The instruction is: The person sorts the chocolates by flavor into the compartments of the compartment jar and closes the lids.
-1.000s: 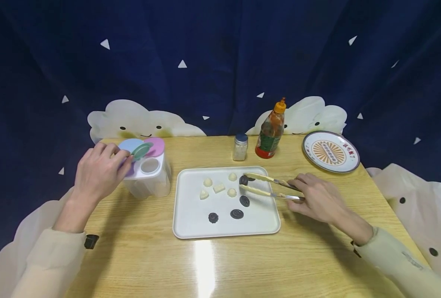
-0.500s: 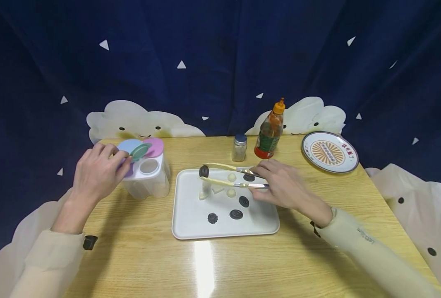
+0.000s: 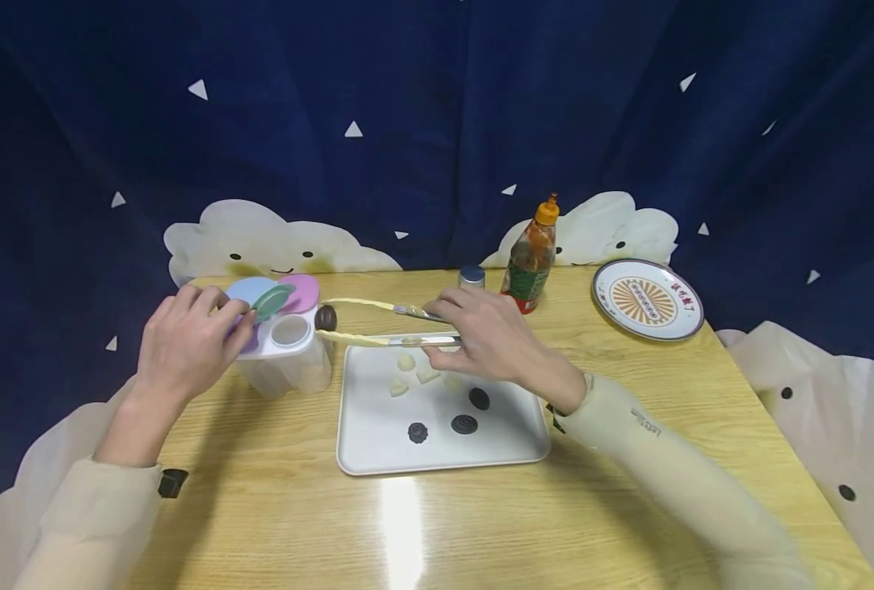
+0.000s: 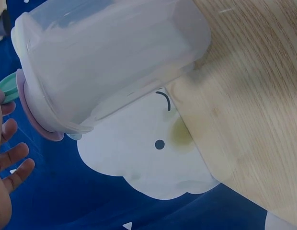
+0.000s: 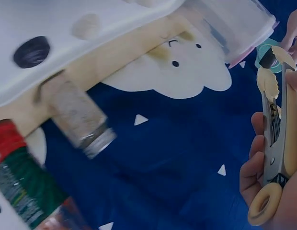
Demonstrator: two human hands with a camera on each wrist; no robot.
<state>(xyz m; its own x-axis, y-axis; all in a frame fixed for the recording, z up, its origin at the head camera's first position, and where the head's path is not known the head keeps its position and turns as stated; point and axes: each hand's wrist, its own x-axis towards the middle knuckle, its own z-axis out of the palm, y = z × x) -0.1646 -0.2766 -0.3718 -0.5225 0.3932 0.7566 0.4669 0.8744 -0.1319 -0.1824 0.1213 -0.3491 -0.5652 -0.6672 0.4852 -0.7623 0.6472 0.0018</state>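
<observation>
At the left, my left hand (image 3: 189,348) pinches the raised green lid (image 3: 273,301) of a clear storage box (image 3: 289,373) with several coloured lids; one round opening (image 3: 290,330) is uncovered. My right hand (image 3: 492,336) grips a pair of tongs (image 3: 363,339) with cream tips, also seen in the right wrist view as silver-armed tongs (image 5: 281,148). Between the tips is a dark chocolate-like piece (image 3: 325,318), just right of the opening. Below the tongs, a white tray (image 3: 437,460) bears small cream-white pieces (image 3: 398,387) and dark ones (image 3: 464,424).
Behind the tray stand a small blue-capped jar (image 3: 471,277), partly hidden by my right hand, and a red sauce bottle (image 3: 531,258). A patterned plate (image 3: 647,299) lies at the back right. A dark blue curtain (image 3: 437,123) hangs behind the wooden table (image 3: 275,516).
My right hand has carried the tongs leftward from the tray's right side, lifting a dark piece over to the box. My left hand keeps hold of the green lid.
</observation>
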